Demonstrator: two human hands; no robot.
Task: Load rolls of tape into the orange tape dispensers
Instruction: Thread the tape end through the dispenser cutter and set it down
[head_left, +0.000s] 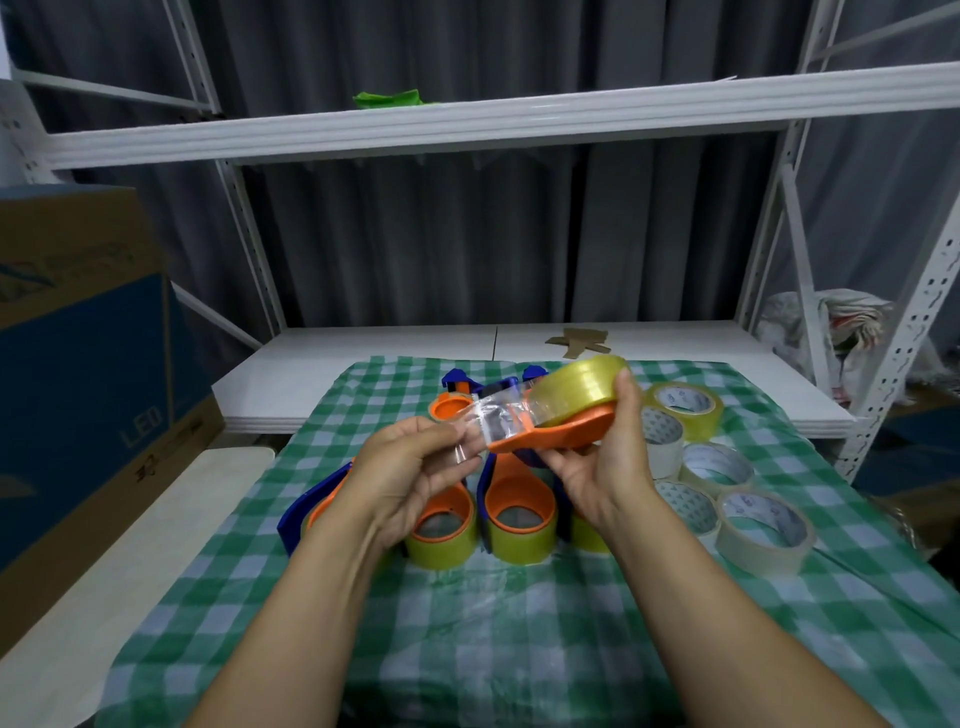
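My right hand (597, 457) grips an orange tape dispenser (566, 432) that carries a yellowish roll of tape (576, 387), held above the cloth. A clear strip of tape (485, 418) runs from that roll to my left hand (410, 467), which pinches its free end. Under my hands, orange and blue dispensers with rolls on them (519, 514) lie on the green checked cloth (467, 613). Several loose rolls of tape (727, 493) sit to the right.
A white shelf board (363, 364) lies behind the cloth, with cardboard scraps (576, 340) on it. A large cardboard box (78, 374) stands at the left. White metal racking (519, 114) spans overhead and down the right side, with a bag (831, 327) behind.
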